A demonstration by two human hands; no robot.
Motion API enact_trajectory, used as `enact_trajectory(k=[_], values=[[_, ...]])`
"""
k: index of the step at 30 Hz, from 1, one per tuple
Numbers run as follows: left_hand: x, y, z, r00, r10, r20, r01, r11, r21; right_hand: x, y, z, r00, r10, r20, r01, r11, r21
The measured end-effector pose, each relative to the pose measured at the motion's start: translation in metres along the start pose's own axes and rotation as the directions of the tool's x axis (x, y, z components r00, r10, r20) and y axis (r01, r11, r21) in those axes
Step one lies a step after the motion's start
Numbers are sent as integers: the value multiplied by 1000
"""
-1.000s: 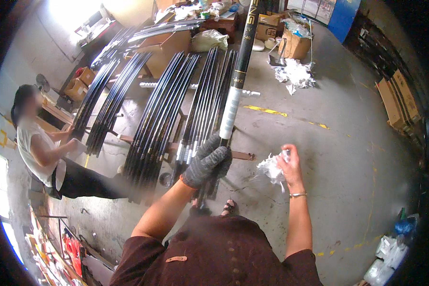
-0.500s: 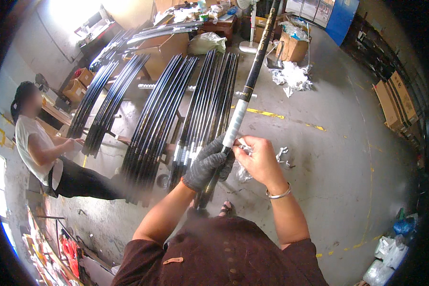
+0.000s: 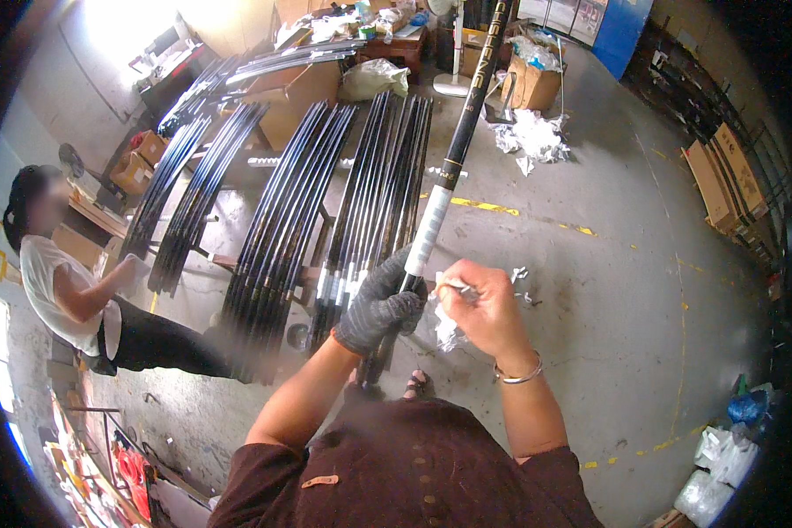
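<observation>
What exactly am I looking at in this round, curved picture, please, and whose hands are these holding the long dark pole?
There is no machine here: the picture comes from a wide fisheye camera worn on a person's head, looking down at their own hands, which is why straight edges bend near the rim. The forearms come in from the bottom. The left hand, in a dark glove, grips a long black rod that has a white wrapped band just above the glove. The bare right hand, with a bracelet at the wrist, is beside the rod and pinches a scrap of clear plastic wrapping. Beyond, many more black rods lie in rows on low racks over a concrete floor. Cardboard boxes and crumpled wrapping sit farther back. At the left, another person crouches by the rods.
</observation>
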State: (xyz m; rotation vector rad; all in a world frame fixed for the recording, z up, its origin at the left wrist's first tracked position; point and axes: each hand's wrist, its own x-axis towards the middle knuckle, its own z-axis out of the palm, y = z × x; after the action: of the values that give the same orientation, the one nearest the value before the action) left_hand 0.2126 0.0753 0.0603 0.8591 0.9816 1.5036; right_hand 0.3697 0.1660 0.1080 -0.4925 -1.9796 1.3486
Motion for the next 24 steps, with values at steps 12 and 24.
enact_trajectory(k=[12,24], values=[[-1,-9,2,999,17,-46,-15,999,41,3,24,11,990,132,-56,-142,965,-219],[-6,-5,-2,998,69,-14,-67,989,133,-2,14,9,999,23,-26,-23,1000,9]])
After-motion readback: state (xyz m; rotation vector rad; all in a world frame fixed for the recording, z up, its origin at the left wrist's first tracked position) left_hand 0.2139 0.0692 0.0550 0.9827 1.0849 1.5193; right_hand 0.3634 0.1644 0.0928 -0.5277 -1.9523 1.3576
